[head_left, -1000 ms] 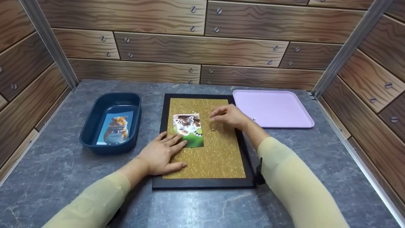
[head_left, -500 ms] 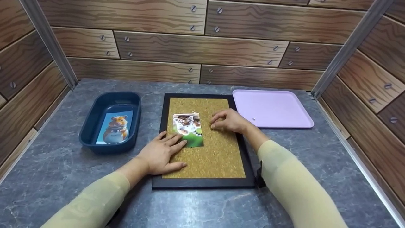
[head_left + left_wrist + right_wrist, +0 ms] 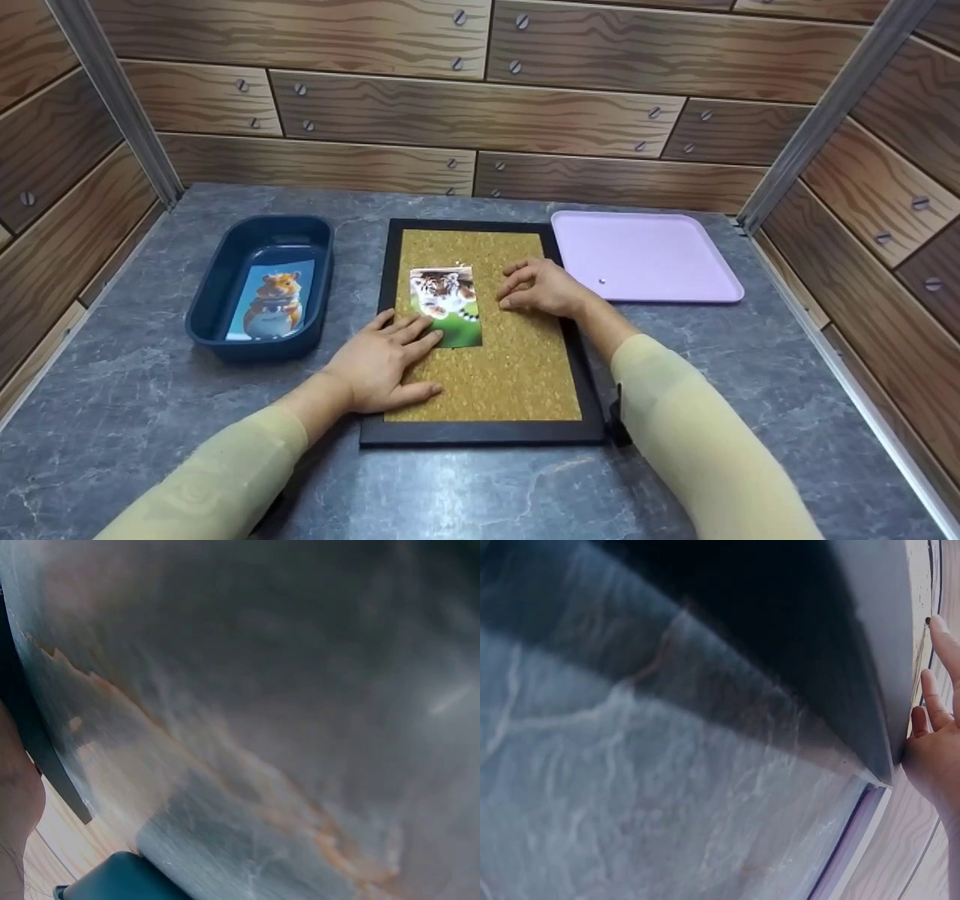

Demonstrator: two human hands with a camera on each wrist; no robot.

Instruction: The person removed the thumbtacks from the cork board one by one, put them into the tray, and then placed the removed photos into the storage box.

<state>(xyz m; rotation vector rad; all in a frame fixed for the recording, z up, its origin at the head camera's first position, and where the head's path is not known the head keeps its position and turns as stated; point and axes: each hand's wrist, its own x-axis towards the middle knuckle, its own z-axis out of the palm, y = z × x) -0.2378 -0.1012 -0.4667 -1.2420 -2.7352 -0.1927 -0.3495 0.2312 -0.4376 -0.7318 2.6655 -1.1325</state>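
Note:
My left hand (image 3: 382, 364) lies flat with spread fingers across the left side of a black-framed cork board (image 3: 517, 390). Its fingertips rest on the lower left of a tiger photo (image 3: 442, 292). Small shiny pins (image 3: 459, 264) show at the photo's top edge. Right of the photo, my right hand (image 3: 544, 287) is low over the cork, thumb and index fingertips together on a small pin that they mostly hide. The right wrist view catches this hand (image 3: 934, 757) at its right edge; the left wrist view shows only part of the left hand (image 3: 15, 802).
On the left stands a dark blue bin (image 3: 202, 315) with a hamster picture (image 3: 274, 300) inside. A lilac tray (image 3: 652, 255) sits at the back right against the board's corner, with one tiny shiny piece (image 3: 601, 281) near its front left. Wood-patterned walls (image 3: 375, 112) enclose the grey table.
My right hand has come down slightly onto the small pin that lay on the cork, thumb and fingertip now covering it. The left hand has stayed in place.

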